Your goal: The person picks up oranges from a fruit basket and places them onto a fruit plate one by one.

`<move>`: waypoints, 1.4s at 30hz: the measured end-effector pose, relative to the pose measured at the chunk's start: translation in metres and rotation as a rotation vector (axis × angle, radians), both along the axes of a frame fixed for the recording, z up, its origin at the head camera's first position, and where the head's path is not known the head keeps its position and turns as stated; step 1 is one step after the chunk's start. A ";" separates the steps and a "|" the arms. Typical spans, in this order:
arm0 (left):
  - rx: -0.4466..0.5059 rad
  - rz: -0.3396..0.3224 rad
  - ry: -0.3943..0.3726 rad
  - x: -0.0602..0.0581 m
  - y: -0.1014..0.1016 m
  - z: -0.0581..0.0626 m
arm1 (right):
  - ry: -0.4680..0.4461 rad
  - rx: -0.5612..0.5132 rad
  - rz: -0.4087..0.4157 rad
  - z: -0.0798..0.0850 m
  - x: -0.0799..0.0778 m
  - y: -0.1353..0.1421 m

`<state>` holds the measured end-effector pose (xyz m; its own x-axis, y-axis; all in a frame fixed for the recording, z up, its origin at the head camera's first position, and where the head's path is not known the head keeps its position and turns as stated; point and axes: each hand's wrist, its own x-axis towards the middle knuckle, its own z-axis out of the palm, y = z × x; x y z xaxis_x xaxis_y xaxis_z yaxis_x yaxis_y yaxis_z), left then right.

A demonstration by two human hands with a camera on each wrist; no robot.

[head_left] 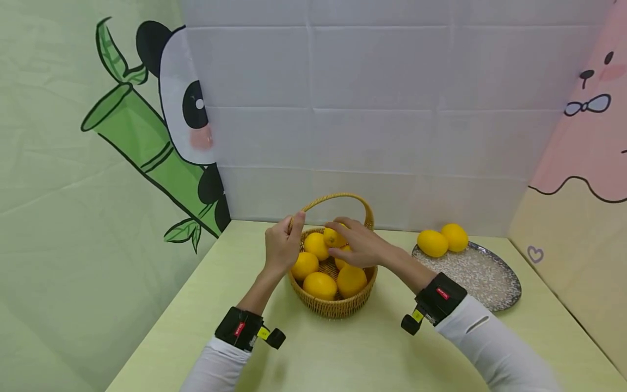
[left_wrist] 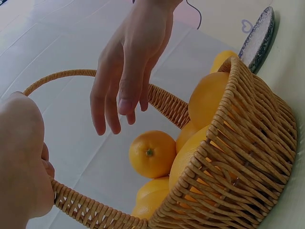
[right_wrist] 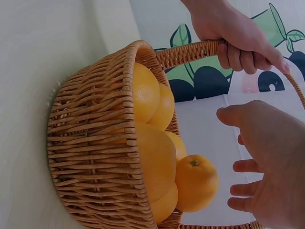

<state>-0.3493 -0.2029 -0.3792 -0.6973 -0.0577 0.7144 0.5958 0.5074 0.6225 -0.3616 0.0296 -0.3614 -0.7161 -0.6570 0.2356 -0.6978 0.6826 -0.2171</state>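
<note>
Holds with the left hand (head_left: 283,245) the left side of the handle (head_left: 345,195) of a wicker basket (head_left: 333,311), with fingers curled around it. Has the right hand (head_left: 360,245) above the opening of this basket, with fingers relaxed and apart, gripping nothing; is near the top orange (left_wrist: 152,162), but apart from it in both wrist views. Has the basket standing upright near the middle of the far edge of the worktop (head_left: 372,354), with several oranges (head_left: 320,286) inside it. Has also, towards the far right corner of the worktop, an oval speckled plate (head_left: 485,277) with a darker rim, carrying on its far left part two more fruits (head_left: 432,243), side by side and touching. Wears black straps (head_left: 441,298) on both wrists, and white sleeves (head_left: 499,343). Faces a pale cloth (head_left: 372,81) behind the far edge, and, beyond the left edge, a drawn panda (head_left: 181,109) with green bamboo (head_left: 142,130).
</note>
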 end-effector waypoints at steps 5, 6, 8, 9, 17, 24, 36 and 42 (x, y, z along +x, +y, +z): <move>-0.004 -0.002 -0.008 0.000 0.000 0.000 | -0.023 0.010 -0.025 -0.002 -0.011 -0.007; -0.007 -0.002 -0.006 0.000 0.000 -0.001 | -0.031 0.009 -0.031 -0.003 -0.013 -0.008; -0.008 -0.005 -0.003 -0.001 0.000 -0.001 | -0.038 0.008 -0.045 -0.004 -0.017 -0.010; -0.007 -0.006 -0.002 -0.001 0.000 -0.002 | -0.038 0.010 -0.052 -0.005 -0.019 -0.011; -0.006 -0.009 0.002 0.000 -0.003 -0.003 | -0.039 0.049 -0.121 -0.009 -0.031 -0.018; -0.001 -0.025 0.001 0.003 -0.008 -0.002 | -0.047 0.099 -0.162 -0.008 -0.036 -0.027; 0.002 -0.038 0.005 0.006 -0.016 0.000 | -0.102 0.176 -0.241 -0.011 -0.040 -0.040; 0.005 -0.052 -0.001 0.010 -0.023 0.001 | -0.133 0.175 -0.258 -0.017 -0.038 -0.047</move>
<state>-0.3396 -0.2258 -0.3782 -0.7003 -0.0249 0.7134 0.6205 0.4729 0.6256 -0.3996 -0.0174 -0.3782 -0.8809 -0.4725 0.0285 -0.4707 0.8679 -0.1587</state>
